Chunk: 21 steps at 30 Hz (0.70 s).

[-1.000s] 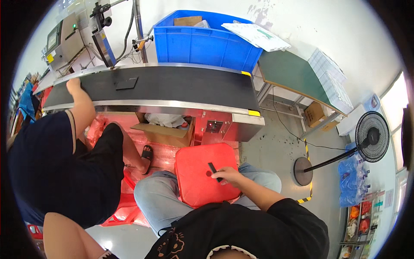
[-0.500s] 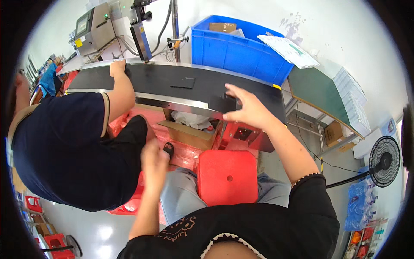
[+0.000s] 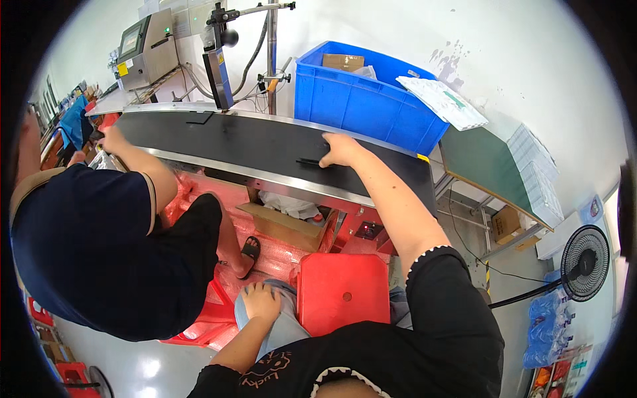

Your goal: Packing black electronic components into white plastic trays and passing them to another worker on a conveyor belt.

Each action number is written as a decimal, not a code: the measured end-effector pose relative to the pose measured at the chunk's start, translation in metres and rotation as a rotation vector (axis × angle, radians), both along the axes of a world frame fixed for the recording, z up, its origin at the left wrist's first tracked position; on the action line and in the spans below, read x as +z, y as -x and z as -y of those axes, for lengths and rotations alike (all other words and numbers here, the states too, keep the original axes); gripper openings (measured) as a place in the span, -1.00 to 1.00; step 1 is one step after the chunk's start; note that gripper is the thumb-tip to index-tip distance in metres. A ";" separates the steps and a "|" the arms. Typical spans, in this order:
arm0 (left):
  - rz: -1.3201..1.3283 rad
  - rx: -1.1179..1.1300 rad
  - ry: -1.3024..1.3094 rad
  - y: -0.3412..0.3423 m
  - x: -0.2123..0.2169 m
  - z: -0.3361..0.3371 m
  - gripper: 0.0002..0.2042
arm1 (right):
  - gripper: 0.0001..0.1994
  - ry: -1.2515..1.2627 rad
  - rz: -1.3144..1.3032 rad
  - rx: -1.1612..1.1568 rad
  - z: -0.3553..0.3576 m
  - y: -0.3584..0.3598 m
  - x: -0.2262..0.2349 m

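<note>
This is a factory packing line. A black conveyor belt (image 3: 265, 142) runs past a grey printing machine (image 3: 147, 48), a blue plastic crate (image 3: 361, 99) holds boxes, and a standing fan (image 3: 584, 255) is on the concrete floor.

I count two of my hands: my right hand (image 3: 342, 149) on one small black part (image 3: 310, 162), my left hand (image 3: 260, 302) on my knee. One conveyor belt (image 3: 265, 142) carries two black pieces, the other a flat plate (image 3: 199, 118). One blue crate (image 3: 365, 99), one red stool (image 3: 342, 292), one fan (image 3: 584, 255), one co-worker (image 3: 86, 245).
</note>
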<state>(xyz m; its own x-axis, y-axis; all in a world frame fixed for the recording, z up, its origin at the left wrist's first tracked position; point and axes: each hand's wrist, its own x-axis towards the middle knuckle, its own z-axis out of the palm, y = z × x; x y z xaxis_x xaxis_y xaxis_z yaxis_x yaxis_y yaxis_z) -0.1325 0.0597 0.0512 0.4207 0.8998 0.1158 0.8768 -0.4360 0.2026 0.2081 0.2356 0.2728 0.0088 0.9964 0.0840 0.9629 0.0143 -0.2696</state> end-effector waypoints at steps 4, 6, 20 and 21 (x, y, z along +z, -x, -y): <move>-0.021 0.025 0.004 0.005 0.002 0.000 -0.65 | -0.28 0.178 0.096 -0.044 0.003 -0.024 -0.005; -0.022 0.037 0.001 0.008 0.002 -0.001 -0.66 | -0.25 0.123 0.104 -0.021 0.011 -0.030 -0.004; -0.051 0.058 0.029 0.003 0.003 0.002 -0.69 | -0.26 0.033 -0.037 -0.171 0.100 -0.052 0.010; -0.021 0.038 0.016 0.003 0.005 0.001 -0.69 | -0.28 -0.045 -0.074 -0.145 0.113 -0.044 0.013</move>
